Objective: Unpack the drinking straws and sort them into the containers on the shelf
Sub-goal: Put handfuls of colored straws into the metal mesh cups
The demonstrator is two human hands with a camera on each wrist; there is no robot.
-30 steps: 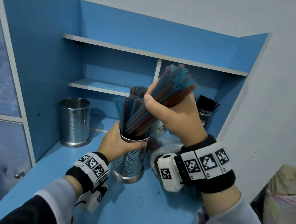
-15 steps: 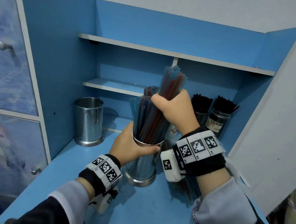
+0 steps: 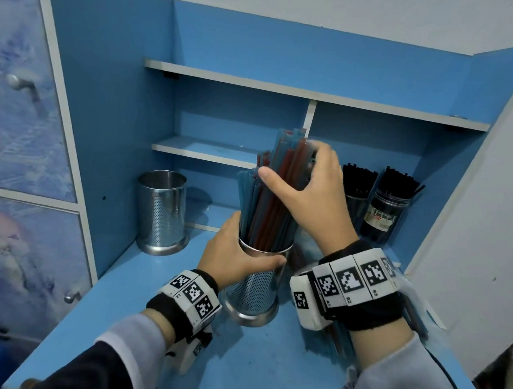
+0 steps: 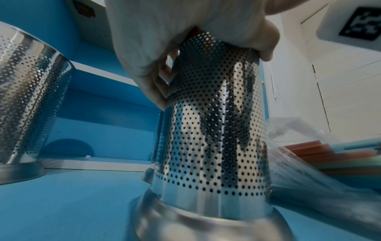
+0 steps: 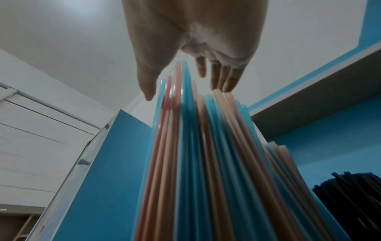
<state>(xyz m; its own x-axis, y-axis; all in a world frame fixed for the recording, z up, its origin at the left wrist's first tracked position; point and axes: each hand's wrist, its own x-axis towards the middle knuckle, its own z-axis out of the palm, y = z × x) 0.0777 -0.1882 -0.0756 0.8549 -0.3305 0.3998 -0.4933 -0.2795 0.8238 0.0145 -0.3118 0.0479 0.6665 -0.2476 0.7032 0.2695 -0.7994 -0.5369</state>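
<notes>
Bundle of red and blue plastic straws [image 3: 267, 201] now dropped upright into perforated steel cup [image 3: 255, 290]; right hand [image 3: 309, 197] released, seemingly just brushing the tips; left hand [image 3: 233, 256] clamps the cup.

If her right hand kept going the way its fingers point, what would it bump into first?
Probably the straws. The right hand is spread with straight fingers beside their tops, pointing up and toward the shelf, fingertips already at the tips. Beyond them, likely the blue back panel, though depth is unclear.

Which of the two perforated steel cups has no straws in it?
The perforated cup standing alone at the left by the blue side wall; the other cup, held by the left hand, is packed with red and blue straws.
</notes>
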